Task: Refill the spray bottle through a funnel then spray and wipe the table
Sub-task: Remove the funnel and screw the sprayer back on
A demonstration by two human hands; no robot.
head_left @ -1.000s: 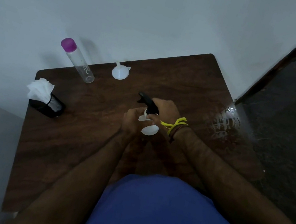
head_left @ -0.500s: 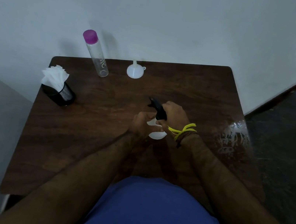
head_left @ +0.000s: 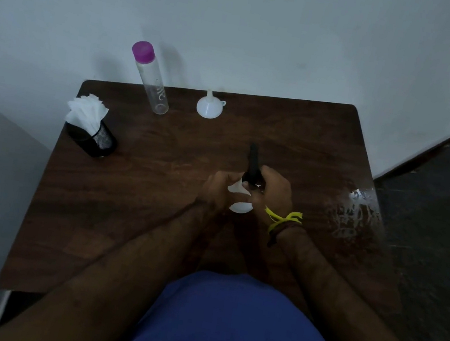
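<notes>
A white spray bottle [head_left: 240,206] stands at the middle of the dark wooden table [head_left: 156,189]. My left hand [head_left: 219,190] grips its white body from the left. My right hand [head_left: 273,194] grips the black spray head [head_left: 253,164], whose nozzle points toward the wall. A white funnel [head_left: 209,106] lies mouth-down near the far edge. Beside it stands a clear water bottle [head_left: 152,80] with a purple cap.
A black mesh holder with white tissues [head_left: 89,126] stands at the table's left edge. A wet patch [head_left: 355,211] glistens on the right side. A white wall runs along the far edge, and dark floor lies to the right.
The black spray head has turned in my right hand, its nozzle swinging from upper left to straight toward the wall. My head camera shifted, so the table sits more centred.
</notes>
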